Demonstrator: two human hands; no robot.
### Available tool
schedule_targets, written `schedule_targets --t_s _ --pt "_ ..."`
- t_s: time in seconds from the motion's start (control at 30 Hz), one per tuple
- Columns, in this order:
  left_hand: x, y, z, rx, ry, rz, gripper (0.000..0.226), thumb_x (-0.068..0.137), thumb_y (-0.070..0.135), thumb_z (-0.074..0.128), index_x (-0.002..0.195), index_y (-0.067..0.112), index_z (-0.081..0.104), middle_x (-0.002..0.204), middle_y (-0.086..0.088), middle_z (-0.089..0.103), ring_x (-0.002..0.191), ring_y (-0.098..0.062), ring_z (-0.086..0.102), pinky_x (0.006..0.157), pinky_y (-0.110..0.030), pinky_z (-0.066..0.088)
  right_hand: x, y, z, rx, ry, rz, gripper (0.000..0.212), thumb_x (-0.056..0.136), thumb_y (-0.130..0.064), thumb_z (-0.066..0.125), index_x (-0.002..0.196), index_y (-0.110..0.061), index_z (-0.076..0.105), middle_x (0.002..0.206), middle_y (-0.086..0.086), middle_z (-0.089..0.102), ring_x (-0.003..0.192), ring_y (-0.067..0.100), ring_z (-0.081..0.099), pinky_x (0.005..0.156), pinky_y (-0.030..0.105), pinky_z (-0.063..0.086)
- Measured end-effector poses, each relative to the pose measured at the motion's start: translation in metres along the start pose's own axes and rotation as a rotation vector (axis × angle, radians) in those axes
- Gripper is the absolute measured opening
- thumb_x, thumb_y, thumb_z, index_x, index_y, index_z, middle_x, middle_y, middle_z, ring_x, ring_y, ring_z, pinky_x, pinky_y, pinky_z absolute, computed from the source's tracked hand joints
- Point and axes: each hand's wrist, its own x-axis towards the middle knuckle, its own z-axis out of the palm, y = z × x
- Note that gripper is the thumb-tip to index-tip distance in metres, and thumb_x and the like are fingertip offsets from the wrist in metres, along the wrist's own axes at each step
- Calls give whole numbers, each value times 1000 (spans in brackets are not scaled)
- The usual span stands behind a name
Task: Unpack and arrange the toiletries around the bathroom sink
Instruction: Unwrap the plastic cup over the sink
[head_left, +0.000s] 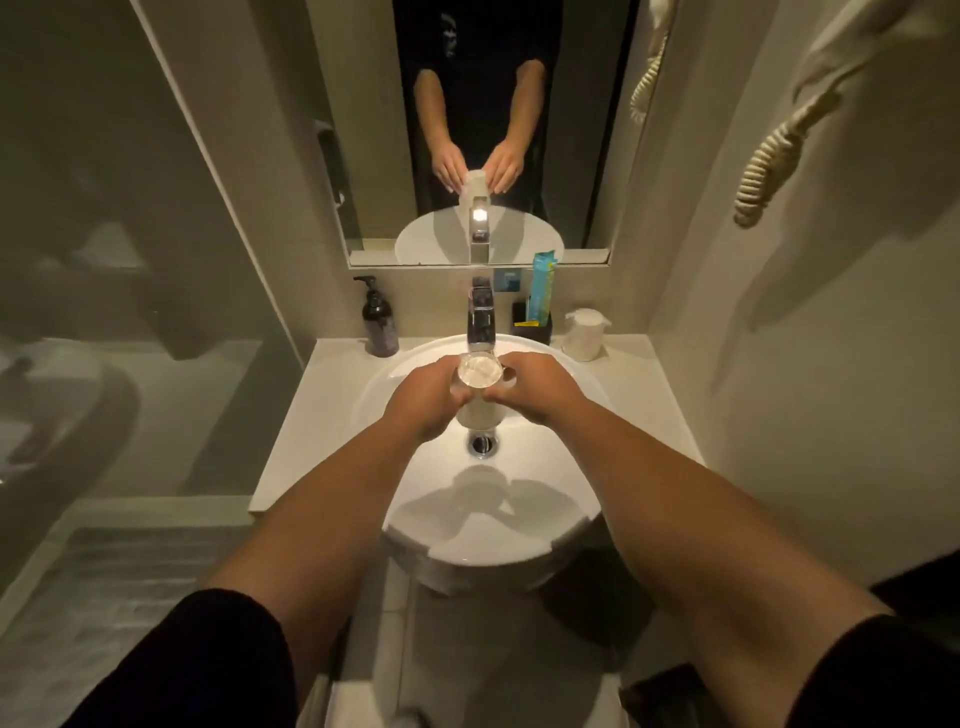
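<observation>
I hold a clear glass wrapped in a thin plastic cover (479, 370) upright over the white round sink (545, 493), just below the chrome faucet (482, 322). My left hand (423, 397) grips its left side and my right hand (535, 387) pinches its right side near the rim. On the counter behind stand a dark pump bottle (379, 325) at the left, a black holder with a turquoise packet (540, 293) right of the faucet, and a white wrapped cup (584, 335) at the far right.
The beige counter (301, 431) surrounds the sink, with the drain (483, 444) below the glass. A mirror (363, 130) hangs above. A coiled cord (774, 161) hangs on the right wall. A glass partition and a grey mat (130, 561) lie to the left.
</observation>
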Motion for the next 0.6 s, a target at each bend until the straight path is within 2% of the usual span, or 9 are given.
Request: schedule_targets --t_s 0.1,0.3,0.47,0.6 --pt "3 36 24 -3 -10 36 41 87 27 63 127 26 55 122 -2 64 106 -24 58 77 -28 38 -21 32 -24 2 48 32 33 77 -36 73 104 -18 70 98 4 71 85 22 60 68 32 42" --pt "32 87 62 15 -81 113 49 87 28 65 133 23 49 129 -3 61 115 -26 56 91 -36 43 -37 82 -62 22 127 125 46 80 -37 73 121 -18 64 116 4 68 100 24 62 85 37 50" --pt "68 106 91 36 -132 178 49 89 29 63 135 21 48 130 -5 60 116 -28 55 91 -37 43 -29 119 -76 32 166 183 44 80 -38 71 120 -18 64 114 2 69 101 23 62 82 33 48" --pt "109 112 112 45 -196 248 48 90 30 61 134 19 47 128 -7 60 113 -28 55 90 -38 45 -9 146 -83 40 191 271 42 80 -35 71 118 -18 64 112 1 68 101 21 62 86 37 50"
